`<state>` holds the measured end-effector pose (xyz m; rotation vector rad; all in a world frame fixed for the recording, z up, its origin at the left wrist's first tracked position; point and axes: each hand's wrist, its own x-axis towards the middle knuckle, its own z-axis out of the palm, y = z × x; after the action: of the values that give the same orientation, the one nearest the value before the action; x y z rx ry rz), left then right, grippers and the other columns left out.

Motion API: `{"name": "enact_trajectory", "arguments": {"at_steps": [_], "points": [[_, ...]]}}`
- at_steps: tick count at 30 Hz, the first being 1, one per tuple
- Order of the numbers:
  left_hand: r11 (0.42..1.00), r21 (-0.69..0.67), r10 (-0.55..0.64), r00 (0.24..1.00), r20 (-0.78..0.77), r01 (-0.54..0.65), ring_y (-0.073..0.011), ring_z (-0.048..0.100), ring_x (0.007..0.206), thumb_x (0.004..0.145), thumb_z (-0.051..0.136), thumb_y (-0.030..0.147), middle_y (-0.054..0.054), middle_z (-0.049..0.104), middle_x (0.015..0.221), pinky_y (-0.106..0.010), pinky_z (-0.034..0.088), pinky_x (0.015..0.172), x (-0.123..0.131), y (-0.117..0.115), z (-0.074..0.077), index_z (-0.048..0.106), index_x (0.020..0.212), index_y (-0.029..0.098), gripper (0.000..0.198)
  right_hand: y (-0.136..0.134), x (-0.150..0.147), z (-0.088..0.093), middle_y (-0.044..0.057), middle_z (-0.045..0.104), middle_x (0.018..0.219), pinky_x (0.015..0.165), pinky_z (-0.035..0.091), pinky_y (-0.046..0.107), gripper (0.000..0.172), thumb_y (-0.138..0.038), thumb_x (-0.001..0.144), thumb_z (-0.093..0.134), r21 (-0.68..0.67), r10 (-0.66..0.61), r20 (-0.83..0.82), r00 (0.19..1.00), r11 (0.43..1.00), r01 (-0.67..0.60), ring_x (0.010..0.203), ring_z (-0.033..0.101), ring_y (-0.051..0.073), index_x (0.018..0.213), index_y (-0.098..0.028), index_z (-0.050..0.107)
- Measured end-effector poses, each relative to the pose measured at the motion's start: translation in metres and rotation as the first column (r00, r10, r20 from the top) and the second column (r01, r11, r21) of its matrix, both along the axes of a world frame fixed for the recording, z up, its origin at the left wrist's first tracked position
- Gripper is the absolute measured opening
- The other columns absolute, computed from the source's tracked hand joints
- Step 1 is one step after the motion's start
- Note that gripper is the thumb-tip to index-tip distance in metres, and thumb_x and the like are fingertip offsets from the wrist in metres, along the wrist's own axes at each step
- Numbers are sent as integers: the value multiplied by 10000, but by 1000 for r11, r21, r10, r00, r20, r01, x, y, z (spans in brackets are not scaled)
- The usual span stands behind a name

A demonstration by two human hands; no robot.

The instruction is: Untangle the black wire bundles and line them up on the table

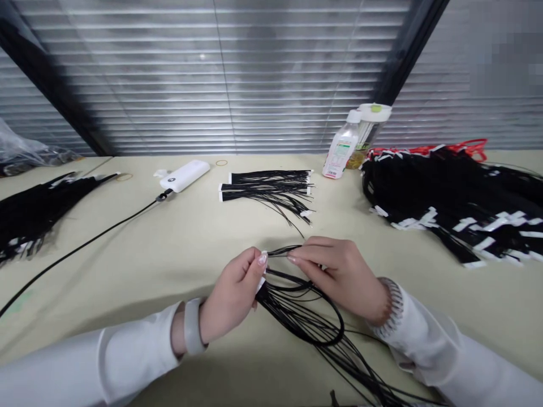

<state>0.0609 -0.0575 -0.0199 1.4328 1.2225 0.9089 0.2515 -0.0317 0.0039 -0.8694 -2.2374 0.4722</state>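
My left hand (234, 294) is closed on the white connector end of a black wire harness (292, 316), its thumb on top. From there the thin wires fan out to the lower right, with one thicker loop among them. My right hand (339, 271) pinches a few of the black wires between thumb and fingers, a short way right of the connector. Its other fingers are curled and partly hidden. Beyond the hands lie several short black wire bundles (267, 183) with white connectors at their ends.
A white power bank (185, 176) with a black cable (85, 246) lies at left, near a dark wire pile (46, 209). A bottle (341, 147) and a lidded cup (371, 133) stand at the back. A large heap of black harnesses (445, 192) lies at right.
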Motion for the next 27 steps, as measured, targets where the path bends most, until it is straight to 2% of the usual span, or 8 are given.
{"name": "enact_trajectory", "arguments": {"at_steps": [6,10,16,21,27], "points": [[999,9,-50,996,-74,51,-61,386,387,904,335,491,81,353,509,-177,346,374,-1,0,0,362,670,197,377,2,0,-5,44,618,737,615,419,235,194,-137,882,465,-24,-14,36,999,1000,15,675,549,127,834,-157,653],[998,5,-66,995,-74,67,-64,397,397,906,329,490,77,364,525,-180,358,374,-1,1,-1,364,674,197,375,3,3,-6,33,603,726,618,408,235,197,-148,885,467,-34,21,66,998,999,-19,671,536,122,823,-157,654],[996,16,-89,994,-61,90,-63,408,407,910,330,479,72,383,546,-180,366,381,0,1,-2,374,684,192,367,-1,2,-4,22,601,727,617,393,224,180,-150,885,480,-9,53,13,999,999,-53,665,528,108,900,-157,659],[995,8,-97,995,-39,97,-62,393,390,900,337,490,76,371,534,-180,349,366,-1,0,-1,368,675,194,373,-3,2,-3,32,592,738,614,386,237,211,-167,904,445,38,74,121,990,996,-79,670,523,119,901,-150,655],[985,-20,-169,986,-11,169,-57,373,379,895,357,489,81,363,501,-178,334,377,-2,2,1,379,670,190,375,-1,4,-6,27,581,728,618,389,239,230,-187,923,412,60,76,171,982,994,-88,665,515,124,895,-150,637]]}}
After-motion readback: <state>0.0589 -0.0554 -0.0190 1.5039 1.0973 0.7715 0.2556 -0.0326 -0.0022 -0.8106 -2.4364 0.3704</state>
